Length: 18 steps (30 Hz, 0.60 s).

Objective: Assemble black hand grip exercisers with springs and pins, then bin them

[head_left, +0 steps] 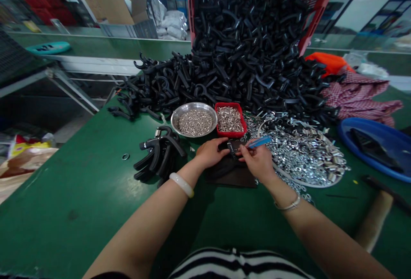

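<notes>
My left hand [211,152] is closed on a black plastic part [221,169] with a forked end, lying over a dark brown pad [239,177]. Small metal hardware [231,147] shows at the part's far end, between my two hands. My right hand [258,159] pinches a slim tool with a flat blue handle [259,142]; its tip is too small to make out. Just beyond the hands stand a steel bowl [176,128] of small metal pieces and a red tray [230,134] of metal pins. Left of my left hand lies a small pile of black forked parts [157,152].
A heap of black parts [221,69] spills from a red crate [192,11] at the back. Metal nuts and fittings [298,155] fill a round tray on the right. Farther right are a blue basin [349,126] and a hammer [375,219]. One metal ring [125,156] lies left.
</notes>
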Tool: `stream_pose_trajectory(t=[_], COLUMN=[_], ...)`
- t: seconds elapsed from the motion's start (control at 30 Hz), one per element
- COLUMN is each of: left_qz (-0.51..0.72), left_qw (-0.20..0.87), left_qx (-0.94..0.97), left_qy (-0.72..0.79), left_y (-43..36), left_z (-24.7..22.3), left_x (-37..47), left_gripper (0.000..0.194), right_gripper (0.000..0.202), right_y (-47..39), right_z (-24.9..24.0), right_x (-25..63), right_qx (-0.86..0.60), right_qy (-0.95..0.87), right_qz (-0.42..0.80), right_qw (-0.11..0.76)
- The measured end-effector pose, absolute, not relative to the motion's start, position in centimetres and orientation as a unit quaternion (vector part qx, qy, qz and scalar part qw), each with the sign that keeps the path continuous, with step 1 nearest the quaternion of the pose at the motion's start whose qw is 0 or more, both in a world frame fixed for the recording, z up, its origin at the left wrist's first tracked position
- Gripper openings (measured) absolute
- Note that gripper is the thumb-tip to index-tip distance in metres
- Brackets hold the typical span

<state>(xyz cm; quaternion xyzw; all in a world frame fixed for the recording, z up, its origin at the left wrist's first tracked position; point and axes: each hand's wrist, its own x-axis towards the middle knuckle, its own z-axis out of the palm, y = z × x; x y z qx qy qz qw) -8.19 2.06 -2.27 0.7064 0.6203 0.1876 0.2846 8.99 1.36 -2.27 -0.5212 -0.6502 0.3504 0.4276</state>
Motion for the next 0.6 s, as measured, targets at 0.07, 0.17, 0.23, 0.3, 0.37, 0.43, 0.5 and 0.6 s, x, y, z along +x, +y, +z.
stream_pose_trajectory(t=[0.07,0.17,0.23,0.3,0.37,0.43,0.5,0.6], left_qz=[0.186,0.185,0.184,0.180,0.177,0.177,0.175,0.173], left_qw=[0.282,0.276,0.270,0.266,0.262,0.259,0.259,0.259], left_qx=[0.705,0.704,0.704,0.705,0.705,0.705,0.706,0.709], left_qy=[0.623,0.628,0.630,0.633,0.634,0.635,0.635,0.633], left_y=[2.0,2.0,1.9,1.9,1.9,1.9,1.9,2.0], left_z=[-2.2,-2.2,-2.2,-2.2,-2.3,-2.3,-2.3,-2.2], left_x=[-8.2,-8.1,-8.0,-8.0,-8.1,-8.1,-8.1,-8.1], left_gripper=[0.050,0.050,0.050,0.050,0.050,0.050,0.050,0.050], right_gripper=[0.018,0.008,0.010,0.016,0.022,0.026,0.027,0.029], right_y=[1.7,2.3,2.4,2.4,2.2,2.1,1.9,1.6], right_z=[-1.6,-0.7,-0.3,-0.2,-0.3,-0.6,-1.2,-2.1], right_x=[8.7,8.3,8.2,8.3,8.6,8.9,9.2,9.4], right_qx=[-0.511,-0.469,-0.466,-0.468,-0.470,-0.480,-0.497,-0.509], right_qy=[-0.739,-0.813,-0.786,-0.720,-0.666,-0.654,-0.651,-0.629], right_qz=[0.242,0.167,0.212,0.279,0.329,0.361,0.379,0.397], right_qw=[0.366,0.302,0.345,0.429,0.476,0.459,0.430,0.434])
